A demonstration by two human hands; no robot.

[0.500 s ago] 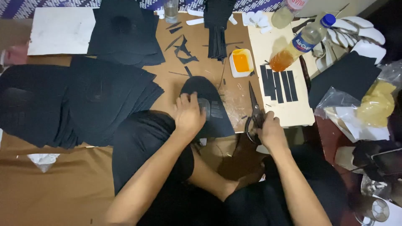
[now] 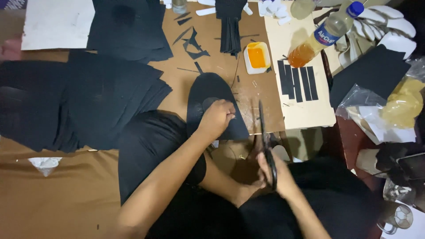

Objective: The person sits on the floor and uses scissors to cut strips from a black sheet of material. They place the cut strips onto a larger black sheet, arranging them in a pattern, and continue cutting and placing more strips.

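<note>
Head view, looking straight down on a brown desk (image 2: 66,208) strewn with cut material. Left hand (image 2: 215,118) lies palm down on a rounded black cut-out piece (image 2: 208,95); its fingers (image 2: 228,116) are curled narrow and press on the piece near its lower right edge, pinning it flat rather than gripping it. That piece lies at the middle of the desk, its rounded end pointing away from the person and its wider end toward the lap.

Right hand (image 2: 272,175) is held low, near the person's body, with its fingers closed round the handles of black scissors (image 2: 264,141). Blades point away from the person and appear almost together; their tips stand just right of the cut-out piece, apart from it.

Surroundings: a large stack of black sheets (image 2: 79,102) covers the left of the desk, with a further black sheet (image 2: 128,28) above it. Black offcuts (image 2: 192,44) lie scattered behind the cut-out piece. A small white dish of orange glue (image 2: 256,57) sits beyond the scissors. Right of it, four narrow black strips (image 2: 297,82) lie side by side on a pale board (image 2: 305,113). A plastic bottle with a blue cap (image 2: 325,33), holding amber liquid, lies tilted across the board's far end. A clear plastic bag (image 2: 394,104) rests at the far right.
</note>
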